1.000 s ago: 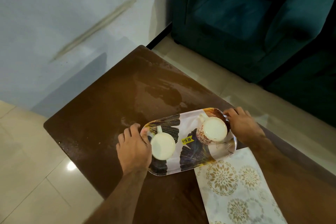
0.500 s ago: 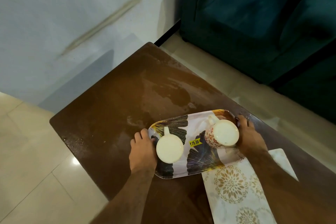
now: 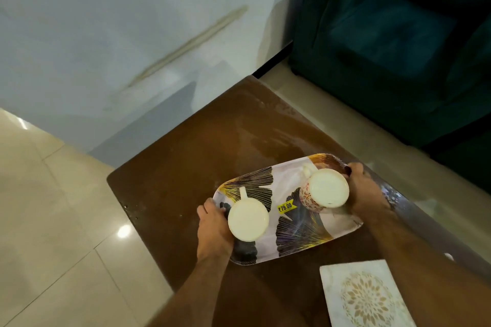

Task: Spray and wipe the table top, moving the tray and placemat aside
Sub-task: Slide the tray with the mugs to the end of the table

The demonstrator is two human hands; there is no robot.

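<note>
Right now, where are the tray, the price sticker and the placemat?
tray (image 3: 300,244): head view, on its patterned base between the cups.
price sticker (image 3: 285,206): head view, on the yellow label's middle.
placemat (image 3: 364,297): head view, on its floral medallion.

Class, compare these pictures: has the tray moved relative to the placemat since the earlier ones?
Yes. The tray, gripped by both hands, overlapped the placemat earlier; now it sits clear of it, shifted toward the table's far corner.
</note>
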